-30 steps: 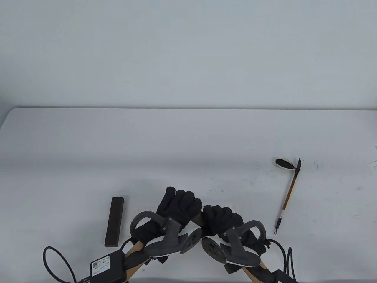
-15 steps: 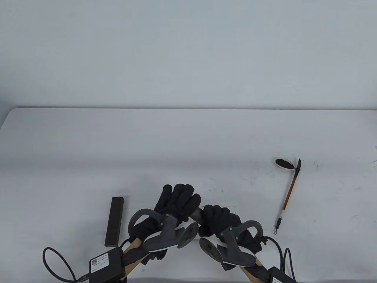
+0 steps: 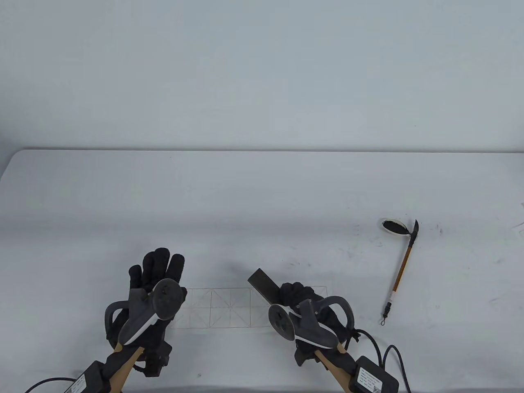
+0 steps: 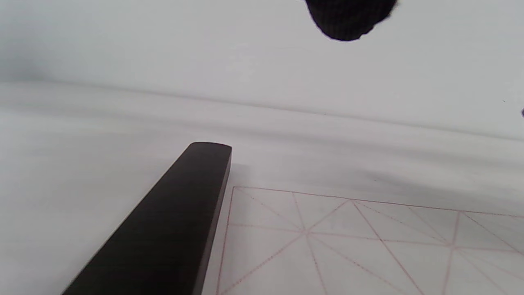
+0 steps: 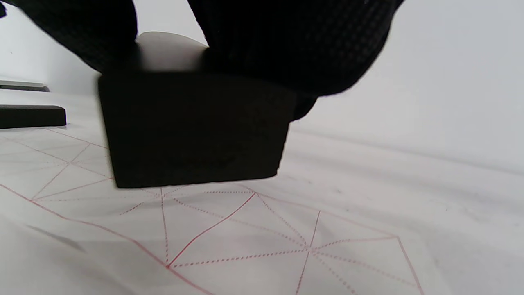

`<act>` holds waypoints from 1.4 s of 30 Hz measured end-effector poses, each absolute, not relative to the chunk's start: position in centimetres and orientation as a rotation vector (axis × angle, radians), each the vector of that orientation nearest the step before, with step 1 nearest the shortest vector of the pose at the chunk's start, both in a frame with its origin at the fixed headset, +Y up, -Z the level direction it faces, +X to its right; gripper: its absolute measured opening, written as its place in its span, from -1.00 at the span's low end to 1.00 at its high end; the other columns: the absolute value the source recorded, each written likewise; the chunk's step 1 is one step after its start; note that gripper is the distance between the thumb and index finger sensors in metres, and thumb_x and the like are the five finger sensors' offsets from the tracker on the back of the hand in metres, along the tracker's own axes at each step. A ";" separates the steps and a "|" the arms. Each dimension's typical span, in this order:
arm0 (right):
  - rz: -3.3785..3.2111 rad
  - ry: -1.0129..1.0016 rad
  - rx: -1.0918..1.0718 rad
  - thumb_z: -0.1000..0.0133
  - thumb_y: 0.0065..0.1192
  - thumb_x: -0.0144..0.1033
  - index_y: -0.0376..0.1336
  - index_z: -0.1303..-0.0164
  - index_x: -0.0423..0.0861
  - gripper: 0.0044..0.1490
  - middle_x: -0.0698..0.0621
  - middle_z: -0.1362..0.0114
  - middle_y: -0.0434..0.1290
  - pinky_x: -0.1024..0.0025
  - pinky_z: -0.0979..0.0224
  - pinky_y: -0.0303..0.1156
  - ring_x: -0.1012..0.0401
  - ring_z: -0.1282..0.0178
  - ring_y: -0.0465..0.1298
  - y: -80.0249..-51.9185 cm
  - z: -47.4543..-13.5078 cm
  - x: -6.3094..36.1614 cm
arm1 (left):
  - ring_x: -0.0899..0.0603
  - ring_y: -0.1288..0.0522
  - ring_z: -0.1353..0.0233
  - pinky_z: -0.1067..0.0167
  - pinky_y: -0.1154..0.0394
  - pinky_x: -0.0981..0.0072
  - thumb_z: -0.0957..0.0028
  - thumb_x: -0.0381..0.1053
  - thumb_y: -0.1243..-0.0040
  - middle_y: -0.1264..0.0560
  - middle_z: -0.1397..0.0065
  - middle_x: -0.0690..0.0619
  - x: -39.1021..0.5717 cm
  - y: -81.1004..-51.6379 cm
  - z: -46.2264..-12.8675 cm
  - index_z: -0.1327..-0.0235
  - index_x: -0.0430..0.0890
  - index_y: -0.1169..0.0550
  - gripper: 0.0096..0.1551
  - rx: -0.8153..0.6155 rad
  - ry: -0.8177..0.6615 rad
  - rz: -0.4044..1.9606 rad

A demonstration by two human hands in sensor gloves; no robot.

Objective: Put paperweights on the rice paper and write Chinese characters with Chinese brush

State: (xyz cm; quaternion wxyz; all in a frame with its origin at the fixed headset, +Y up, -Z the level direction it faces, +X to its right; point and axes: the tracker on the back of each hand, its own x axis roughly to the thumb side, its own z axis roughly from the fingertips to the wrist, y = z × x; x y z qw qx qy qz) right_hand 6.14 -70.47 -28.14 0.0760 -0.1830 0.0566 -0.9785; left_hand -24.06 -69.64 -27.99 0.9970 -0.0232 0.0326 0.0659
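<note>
The rice paper [image 3: 221, 308], printed with a red grid, lies flat near the table's front edge. My right hand [image 3: 297, 295] grips one dark paperweight [image 3: 263, 284] at the paper's right end. In the right wrist view that paperweight [image 5: 192, 127] hangs tilted just above the paper [image 5: 245, 237]. My left hand [image 3: 157, 266] hovers with straight fingers over the paper's left end, holding nothing. It hides the second paperweight in the table view. The left wrist view shows this paperweight [image 4: 172, 229] lying beside the paper's left edge [image 4: 348, 246], under one fingertip [image 4: 348, 18].
A brush [image 3: 403, 268] with a black tip lies at the right, its tip beside a small ink dish [image 3: 394, 226]. Ink specks mark the white table [image 3: 262, 196] around them. Cables and sensor boxes trail from both wrists at the front edge.
Both hands were together over the middle of the paper. The left hand has swung left over the left paperweight, uncovering the grid. The right hand keeps the other paperweight.
</note>
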 end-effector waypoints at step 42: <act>-2.948 -0.307 -0.167 -0.11 0.20 0.09 0.25 -0.39 -0.36 -0.11 -0.30 -0.23 0.48 0.33 0.02 0.56 0.03 -0.03 0.57 -73.5 -29.3 9.4 | -0.21 0.29 -0.84 -0.70 0.34 -0.06 -0.11 0.31 0.08 0.35 -0.82 0.04 -25.2 -70.5 -27.5 -0.72 0.26 0.24 0.02 -0.138 0.072 0.125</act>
